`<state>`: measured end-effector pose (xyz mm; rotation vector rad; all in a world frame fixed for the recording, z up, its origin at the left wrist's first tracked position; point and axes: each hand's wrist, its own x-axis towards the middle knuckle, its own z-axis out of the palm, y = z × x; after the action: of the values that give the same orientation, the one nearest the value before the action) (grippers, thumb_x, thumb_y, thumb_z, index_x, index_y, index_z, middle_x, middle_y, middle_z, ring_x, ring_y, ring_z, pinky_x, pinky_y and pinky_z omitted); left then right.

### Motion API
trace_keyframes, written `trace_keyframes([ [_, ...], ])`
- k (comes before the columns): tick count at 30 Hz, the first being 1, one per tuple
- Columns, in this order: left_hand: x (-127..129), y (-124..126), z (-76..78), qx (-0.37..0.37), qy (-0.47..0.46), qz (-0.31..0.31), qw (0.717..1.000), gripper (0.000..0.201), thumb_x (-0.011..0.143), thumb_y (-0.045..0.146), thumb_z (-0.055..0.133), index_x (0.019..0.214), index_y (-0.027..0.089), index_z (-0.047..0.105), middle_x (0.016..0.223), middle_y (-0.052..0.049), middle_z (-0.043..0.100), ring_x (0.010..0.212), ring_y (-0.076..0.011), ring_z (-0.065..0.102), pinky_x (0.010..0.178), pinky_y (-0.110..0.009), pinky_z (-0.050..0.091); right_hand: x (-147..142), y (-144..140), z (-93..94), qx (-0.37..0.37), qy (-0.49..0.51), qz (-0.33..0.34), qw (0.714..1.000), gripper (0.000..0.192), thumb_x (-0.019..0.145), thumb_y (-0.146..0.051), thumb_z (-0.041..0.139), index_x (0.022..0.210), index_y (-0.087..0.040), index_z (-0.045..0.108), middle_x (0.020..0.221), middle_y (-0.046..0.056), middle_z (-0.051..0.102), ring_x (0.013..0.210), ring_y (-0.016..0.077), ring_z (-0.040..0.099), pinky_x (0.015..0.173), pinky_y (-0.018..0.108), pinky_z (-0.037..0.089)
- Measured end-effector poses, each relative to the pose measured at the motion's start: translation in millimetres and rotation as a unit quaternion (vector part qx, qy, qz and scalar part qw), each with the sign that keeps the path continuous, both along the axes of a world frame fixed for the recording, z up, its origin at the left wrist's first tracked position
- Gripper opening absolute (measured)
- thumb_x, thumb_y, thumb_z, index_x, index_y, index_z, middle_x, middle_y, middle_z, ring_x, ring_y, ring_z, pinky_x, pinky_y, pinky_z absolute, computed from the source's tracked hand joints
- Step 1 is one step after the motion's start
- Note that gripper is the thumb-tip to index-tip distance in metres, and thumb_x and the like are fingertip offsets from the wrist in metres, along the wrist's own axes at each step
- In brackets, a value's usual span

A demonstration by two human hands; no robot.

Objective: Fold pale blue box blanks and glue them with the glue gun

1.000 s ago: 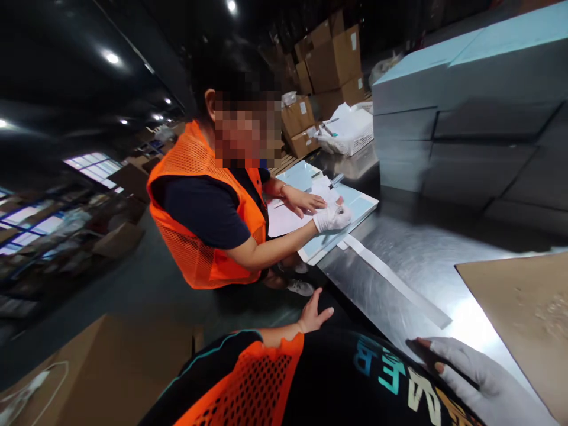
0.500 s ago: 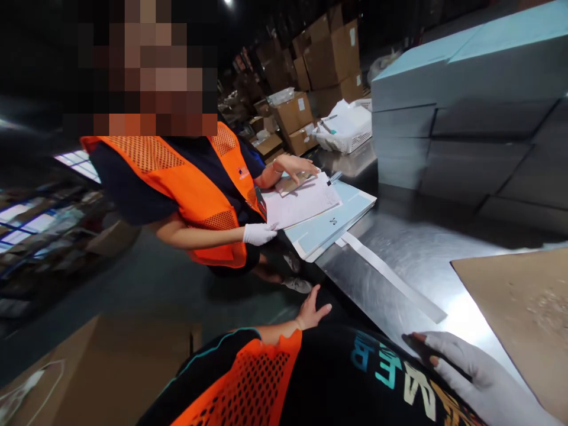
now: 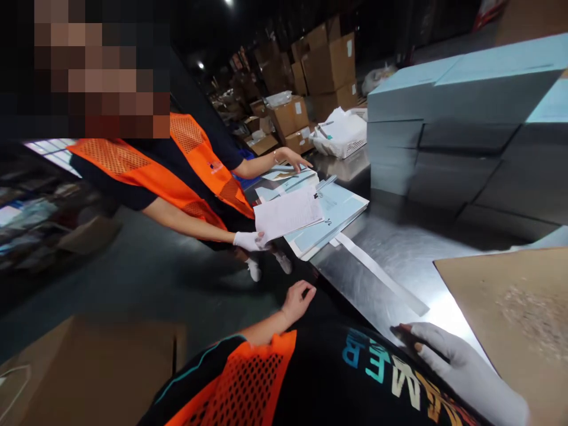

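My bare left hand (image 3: 298,303) hangs in front of my body, off the table's edge. Its fingers are curled in, the thumb meeting the index finger, and nothing shows in them. In a white glove with bared fingertips, my right hand (image 3: 457,361) is low over the metal table (image 3: 381,266). Thumb and finger close on a dark, slim object (image 3: 404,338) whose kind I cannot make out. Close to that hand are a white paper strip (image 3: 381,273) and a brown cardboard sheet (image 3: 501,278).
Opposite, a co-worker in an orange vest (image 3: 195,142) holds a clipped white paper (image 3: 288,210) over light-blue sheets (image 3: 346,204). Stacked pale-blue blocks (image 3: 457,148) stand at the right. Behind are a white basket (image 3: 352,142) and cardboard boxes (image 3: 331,65). Another box (image 3: 110,367) is lower left.
My left hand's spread fingers have curled shut. The co-worker has drawn the clipped paper nearer, uncovering more blue sheets, and has shifted left in view. My right hand keeps its grip.
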<state>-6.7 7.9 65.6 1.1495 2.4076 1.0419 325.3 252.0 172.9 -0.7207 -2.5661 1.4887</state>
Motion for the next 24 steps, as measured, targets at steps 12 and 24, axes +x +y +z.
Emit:
trace_keyframes([
  [12, -19, 56, 110.7, 0.038, 0.259, -0.092, 0.961, 0.041, 0.104, 0.051, 0.061, 0.123, 0.018, 0.075, 0.136, -0.019, 0.071, 0.132, -0.0351, 0.065, 0.118, -0.057, 0.052, -5, -6, 19.0, 0.016, 0.019, -0.009, 1.000, 0.045, 0.094, -0.055, 0.062, 0.113, -0.026, 0.090, 0.121, 0.010, 0.086, 0.114, 0.0329, 0.083, 0.107, 0.039, 0.065],
  [24, -30, 126, 111.8, -0.078, 0.294, 0.005, 0.953, 0.051, 0.102, 0.025, 0.070, 0.150, 0.013, 0.060, 0.172, -0.025, 0.042, 0.150, -0.0462, 0.049, 0.123, -0.063, 0.045, -7, -6, 20.8, 0.033, 0.026, -0.001, 0.999, 0.046, 0.095, -0.054, 0.058, 0.113, -0.027, 0.090, 0.123, 0.009, 0.085, 0.117, 0.0333, 0.082, 0.110, 0.044, 0.064],
])
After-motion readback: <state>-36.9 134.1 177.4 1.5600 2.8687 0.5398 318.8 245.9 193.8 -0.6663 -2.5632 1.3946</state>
